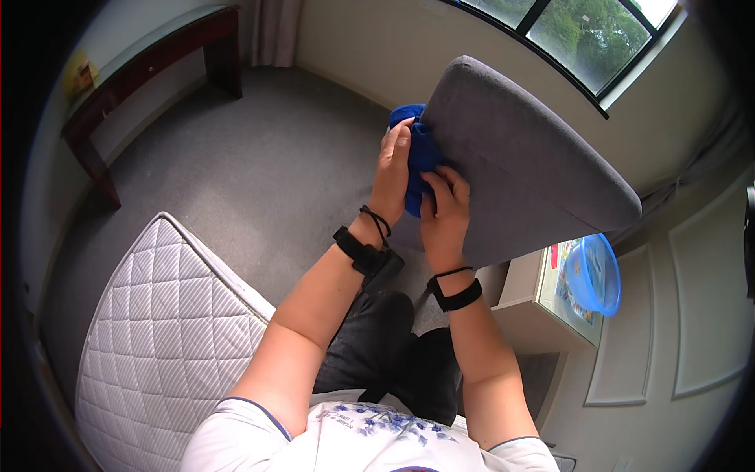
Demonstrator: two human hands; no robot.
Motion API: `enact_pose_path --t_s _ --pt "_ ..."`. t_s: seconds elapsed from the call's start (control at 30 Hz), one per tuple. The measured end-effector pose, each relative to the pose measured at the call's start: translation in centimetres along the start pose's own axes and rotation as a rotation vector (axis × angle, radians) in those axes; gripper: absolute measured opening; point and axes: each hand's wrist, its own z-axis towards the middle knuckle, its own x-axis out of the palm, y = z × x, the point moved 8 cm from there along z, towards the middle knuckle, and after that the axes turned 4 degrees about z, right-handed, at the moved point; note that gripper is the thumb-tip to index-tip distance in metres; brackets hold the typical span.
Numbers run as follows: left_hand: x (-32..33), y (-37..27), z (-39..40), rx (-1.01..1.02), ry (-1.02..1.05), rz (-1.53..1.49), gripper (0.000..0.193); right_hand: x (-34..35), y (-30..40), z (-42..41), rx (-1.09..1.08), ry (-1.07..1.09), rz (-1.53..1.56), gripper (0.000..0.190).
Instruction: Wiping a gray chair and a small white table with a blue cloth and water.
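Note:
A large grey fabric-covered cushion or padded panel (519,159) stands tilted in front of me, wide and wedge-like in this view. A blue cloth (423,150) lies against its left edge. My left hand (394,165) presses the cloth from the left, fingers extended and pointing up. My right hand (445,203) has its fingers bent onto the lower part of the cloth and the grey fabric, pinching the cloth. Black straps circle both wrists, and a dark device sits on the left one. The underside of the grey piece is hidden.
A quilted striped mattress (177,318) lies at lower left. To the right, a pale cabinet (531,295) holds a blue plastic basin (596,274). A dark red wooden desk (177,50) stands at upper left, and a window (590,41) is at upper right.

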Motion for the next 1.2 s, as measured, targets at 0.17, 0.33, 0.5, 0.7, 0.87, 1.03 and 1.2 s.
enact_pose_path --t_s 0.17,0.33,0.5,0.7,0.87,1.03,1.2 --pt "3.0 -5.9 0.7 0.256 0.098 0.056 0.059 -3.7 2.0 3.5 -0.128 -0.174 0.030 0.032" --pt "2.1 -2.3 -0.4 0.444 0.005 0.471 0.061 -2.4 -0.8 1.6 -0.125 -0.149 -0.063 0.034" --pt "-0.6 6.2 -1.3 0.221 -0.034 0.517 0.064 1.0 -4.8 -2.0 -0.016 0.055 -0.132 0.032" --pt "-4.3 14.3 -2.7 -0.040 -0.060 0.559 0.065 4.3 -8.1 -6.0 0.044 0.209 -0.180 0.029" --pt "-6.0 17.3 -4.4 -0.195 -0.103 0.482 0.064 5.4 -9.1 -7.8 0.125 0.252 -0.126 0.025" --pt "-5.1 15.1 -4.1 -0.214 -0.147 0.444 0.058 5.6 -8.1 -7.6 0.111 0.249 -0.081 0.025" --pt "-2.9 6.7 -0.3 -0.074 -0.110 0.267 0.054 3.8 -5.2 -2.7 0.086 0.056 0.082 0.024"
